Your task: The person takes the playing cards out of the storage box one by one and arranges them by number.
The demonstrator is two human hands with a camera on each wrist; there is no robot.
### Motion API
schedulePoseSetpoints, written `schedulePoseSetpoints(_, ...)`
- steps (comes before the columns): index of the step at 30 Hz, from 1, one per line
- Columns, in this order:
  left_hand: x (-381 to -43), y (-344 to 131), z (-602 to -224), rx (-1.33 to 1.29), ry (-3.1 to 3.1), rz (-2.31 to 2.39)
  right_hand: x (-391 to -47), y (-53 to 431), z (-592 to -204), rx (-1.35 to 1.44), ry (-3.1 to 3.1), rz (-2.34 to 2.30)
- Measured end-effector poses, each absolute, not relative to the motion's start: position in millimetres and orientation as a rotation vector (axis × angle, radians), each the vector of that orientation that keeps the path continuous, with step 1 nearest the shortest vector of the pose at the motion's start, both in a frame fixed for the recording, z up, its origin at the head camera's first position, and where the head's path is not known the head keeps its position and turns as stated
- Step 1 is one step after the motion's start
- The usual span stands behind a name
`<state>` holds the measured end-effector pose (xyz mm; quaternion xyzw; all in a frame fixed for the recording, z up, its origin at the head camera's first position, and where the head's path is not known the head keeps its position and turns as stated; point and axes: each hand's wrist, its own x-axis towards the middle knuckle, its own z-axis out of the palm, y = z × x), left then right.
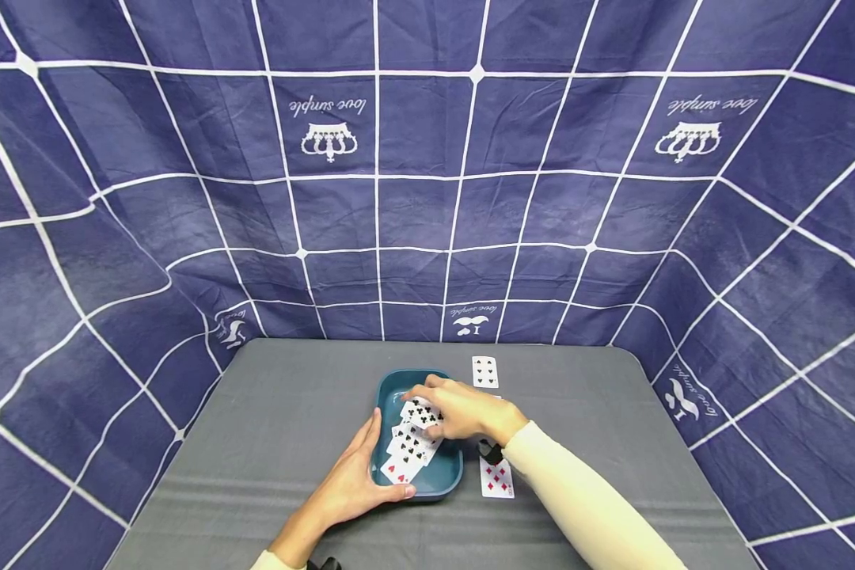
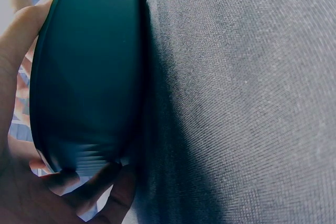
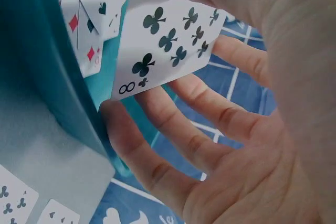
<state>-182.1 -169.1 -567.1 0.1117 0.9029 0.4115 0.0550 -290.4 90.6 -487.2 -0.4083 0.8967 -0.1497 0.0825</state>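
A blue-green plastic tray [image 1: 439,486] holds several overlapping playing cards, among them a hearts card [image 1: 401,469] and a spades card [image 1: 411,446]. My left hand [image 1: 352,484] grips the tray at its near left corner, thumb along the near rim and fingers spread against the left side. Over the tray, my right hand [image 1: 463,409] pinches an eight of clubs [image 3: 168,40] between thumb and fingers, its face tilted up. In the right wrist view, a diamonds card [image 3: 79,30] lies in the tray beside the held card.
Right of the tray, a spades card [image 1: 484,372] lies face up on the grey cloth [image 1: 292,412]. Nearer the front is a diamonds card [image 1: 497,483], partly under the right wrist's black band [image 1: 490,452]. A blue checked curtain [image 1: 427,214] encloses the back and sides.
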Motion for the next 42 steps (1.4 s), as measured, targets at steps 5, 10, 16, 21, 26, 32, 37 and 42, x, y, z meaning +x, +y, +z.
schedulePoseSetpoints(5,-182,-169,-567,0.342,2.742,1.254,-291,101,-482,-1.244,2.694,-0.517)
schedulePoseSetpoints(10,-182,-168,-569,0.353,2.766,1.24,-291,111,-479,-1.294,2.714,-0.556)
schedulePoseSetpoints(16,-180,-168,-574,0.34,2.761,1.238,-289,123,-482,-1.298,2.732,-0.591)
schedulePoseSetpoints(21,-179,-167,-576,0.339,2.773,1.234,-285,134,-483,-1.25,2.747,-0.632)
schedulePoseSetpoints(26,-177,-167,-574,0.326,2.774,1.23,-281,148,-483,-1.192,2.758,-0.629)
schedulePoseSetpoints(32,-180,-167,-570,0.319,2.755,1.245,-279,169,-487,-1.142,2.769,-0.66)
schedulePoseSetpoints(37,-184,-168,-569,0.309,2.753,1.241,-279,186,-491,-1.147,2.732,-0.748)
schedulePoseSetpoints(42,-185,-168,-571,0.302,2.752,1.234,-274,205,-498,-1.13,2.731,-0.765)
